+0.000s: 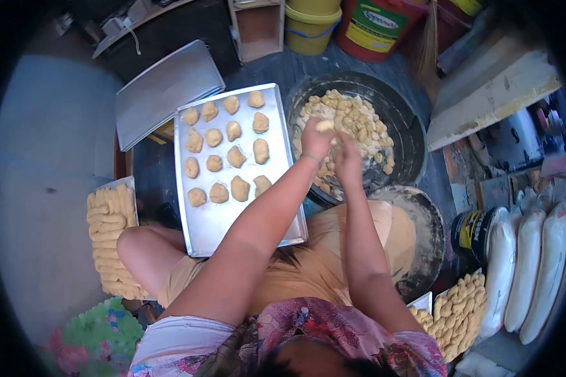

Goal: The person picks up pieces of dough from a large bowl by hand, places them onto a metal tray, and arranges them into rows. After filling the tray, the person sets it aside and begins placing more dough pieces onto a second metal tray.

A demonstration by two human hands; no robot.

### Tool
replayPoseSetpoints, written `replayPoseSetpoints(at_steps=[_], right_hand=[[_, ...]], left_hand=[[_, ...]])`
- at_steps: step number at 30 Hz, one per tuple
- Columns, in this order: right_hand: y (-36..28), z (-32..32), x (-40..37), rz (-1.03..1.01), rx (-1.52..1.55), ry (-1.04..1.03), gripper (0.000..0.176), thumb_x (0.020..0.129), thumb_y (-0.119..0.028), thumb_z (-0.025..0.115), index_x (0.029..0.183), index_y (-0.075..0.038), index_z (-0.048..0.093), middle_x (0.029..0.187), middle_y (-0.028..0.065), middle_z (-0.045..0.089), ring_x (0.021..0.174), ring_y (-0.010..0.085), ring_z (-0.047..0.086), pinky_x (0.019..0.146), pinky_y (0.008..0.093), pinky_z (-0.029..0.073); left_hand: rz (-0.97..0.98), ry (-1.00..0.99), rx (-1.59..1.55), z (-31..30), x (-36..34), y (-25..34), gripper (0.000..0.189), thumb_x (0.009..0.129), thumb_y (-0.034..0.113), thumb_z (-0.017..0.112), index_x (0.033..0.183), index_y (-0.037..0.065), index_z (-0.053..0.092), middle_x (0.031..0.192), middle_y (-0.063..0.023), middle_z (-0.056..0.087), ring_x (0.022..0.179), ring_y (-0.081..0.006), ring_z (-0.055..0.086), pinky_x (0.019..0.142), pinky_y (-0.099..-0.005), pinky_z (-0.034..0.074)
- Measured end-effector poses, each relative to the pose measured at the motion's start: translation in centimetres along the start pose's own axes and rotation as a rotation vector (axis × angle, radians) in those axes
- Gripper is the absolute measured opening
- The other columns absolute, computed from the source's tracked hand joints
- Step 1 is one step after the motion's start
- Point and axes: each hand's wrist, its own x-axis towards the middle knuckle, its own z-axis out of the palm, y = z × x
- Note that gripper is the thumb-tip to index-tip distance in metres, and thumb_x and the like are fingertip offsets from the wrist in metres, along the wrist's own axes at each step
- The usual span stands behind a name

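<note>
Over a wide dark basin (pixel 412 135) of floured dough pieces (pixel 352 116), my two hands are close together. My left hand (pixel 317 139) is closed round a pale dough piece (pixel 324 125) that shows at its fingers. Just to its right, my right hand (pixel 347 160) has its fingers bent near the floury pieces; its fingertips are too unclear to tell what they hold. A metal tray (pixel 210 235) rests at the left, partly under my left forearm, with rows of separate dough lumps (pixel 214 137) on it.
Stacked empty trays (pixel 166 88) lie behind the tray. Twisted dough (pixel 112 242) fills a tray at far left, and more dough (pixel 462 311) is at lower right. A second floury basin (pixel 431 251), buckets (pixel 374 28), a slanted board (pixel 490 107) and filled plastic bags (pixel 523 270) stand around.
</note>
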Motion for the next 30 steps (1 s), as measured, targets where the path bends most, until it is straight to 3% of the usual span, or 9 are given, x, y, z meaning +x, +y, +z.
replayPoseSetpoints(at_steps=[1, 4, 7, 12, 16, 18, 21, 26, 30], right_hand=[[0.2, 0.1, -0.6, -0.11, 0.084, 0.108, 0.04, 0.084, 0.006, 0.053, 0.123, 0.001, 0.055, 0.128, 0.0189, 0.057, 0.116, 0.034, 0.056, 0.102, 0.0409, 0.042], [0.7, -0.9, -1.2, 0.159, 0.525, 0.157, 0.04, 0.079, 0.007, 0.055, 0.119, 0.0, 0.054, 0.121, 0.0165, 0.058, 0.11, 0.0278, 0.059, 0.096, 0.0376, 0.046], [-3.4, -2.7, -4.0, 0.399, 0.937, -0.113, 0.041, 0.078, 0.006, 0.057, 0.118, -0.002, 0.05, 0.113, 0.0137, 0.059, 0.104, 0.0216, 0.06, 0.088, 0.0331, 0.049], [-7.0, 0.5, -10.3, 0.267, 0.791, -0.405, 0.034, 0.082, 0.0, 0.061, 0.114, -0.003, 0.051, 0.102, 0.01, 0.06, 0.096, 0.0184, 0.06, 0.08, 0.0296, 0.05], [-9.2, 3.0, -13.0, 0.09, 0.178, -0.658, 0.021, 0.08, -0.014, 0.067, 0.096, -0.003, 0.058, 0.091, 0.0126, 0.063, 0.092, 0.0317, 0.062, 0.081, 0.0385, 0.049], [-9.2, 4.3, -13.9, -0.234, -0.054, -0.517, 0.024, 0.08, -0.018, 0.069, 0.097, -0.005, 0.06, 0.094, 0.0125, 0.063, 0.093, 0.0352, 0.06, 0.081, 0.0439, 0.047], [-10.5, 3.6, -14.3, -0.401, -0.128, -0.313, 0.026, 0.079, -0.021, 0.07, 0.1, -0.007, 0.061, 0.095, 0.0105, 0.062, 0.094, 0.0318, 0.058, 0.082, 0.0444, 0.043], [-13.4, 4.4, -16.5, -0.609, -0.103, -0.538, 0.04, 0.081, -0.034, 0.07, 0.113, -0.012, 0.063, 0.098, 0.0092, 0.062, 0.097, 0.0288, 0.057, 0.086, 0.0419, 0.04], [-13.4, 5.9, -17.9, -0.641, -0.152, -0.574, 0.037, 0.079, -0.026, 0.068, 0.113, -0.014, 0.066, 0.098, 0.0085, 0.063, 0.095, 0.0267, 0.058, 0.086, 0.0415, 0.04]], left_hand=[[0.052, 0.005, -0.05, -0.7, -0.2, -1.2, 0.039, 0.077, 0.0, 0.068, 0.114, -0.001, 0.056, 0.096, -0.0101, 0.062, 0.083, -0.0162, 0.062, 0.068, -0.0285, 0.051], [0.038, -0.099, 0.03, -5.3, -4.7, 0.4, 0.035, 0.079, 0.003, 0.069, 0.111, 0.001, 0.055, 0.094, -0.0086, 0.061, 0.084, -0.015, 0.06, 0.07, -0.0283, 0.051], [0.121, -0.201, 0.046, -11.6, -10.3, 1.2, 0.03, 0.083, 0.003, 0.07, 0.108, 0.002, 0.054, 0.096, -0.0074, 0.06, 0.086, -0.0137, 0.06, 0.072, -0.0279, 0.052], [0.098, 0.007, 0.054, -20.9, -18.0, 0.1, 0.034, 0.085, 0.002, 0.069, 0.112, 0.003, 0.05, 0.1, -0.0076, 0.061, 0.09, -0.0142, 0.06, 0.077, -0.028, 0.054], [-0.027, 0.059, 0.149, -24.5, -20.5, -1.8, 0.034, 0.085, 0.003, 0.07, 0.113, 0.002, 0.05, 0.097, -0.0081, 0.061, 0.088, -0.0137, 0.06, 0.074, -0.0268, 0.053], [-0.044, -0.003, 0.273, -26.1, -20.5, -4.0, 0.035, 0.085, 0.003, 0.071, 0.113, 0.001, 0.051, 0.096, -0.0083, 0.061, 0.086, -0.0129, 0.06, 0.072, -0.0257, 0.053], [-0.168, -0.016, 0.045, -26.3, -20.5, -2.9, 0.038, 0.085, 0.006, 0.072, 0.115, 0.001, 0.05, 0.099, -0.01, 0.062, 0.083, -0.0141, 0.062, 0.064, -0.0262, 0.054], [-0.205, 0.062, -0.183, -27.1, -20.2, -3.2, 0.035, 0.089, 0.013, 0.07, 0.116, 0.002, 0.05, 0.101, -0.0091, 0.061, 0.085, -0.0143, 0.063, 0.06, -0.0276, 0.056], [-0.206, 0.056, -0.268, -28.5, -20.2, -3.6, 0.033, 0.095, 0.021, 0.061, 0.119, 0.003, 0.05, 0.101, -0.0092, 0.061, 0.084, -0.0144, 0.063, 0.059, -0.0267, 0.054]])
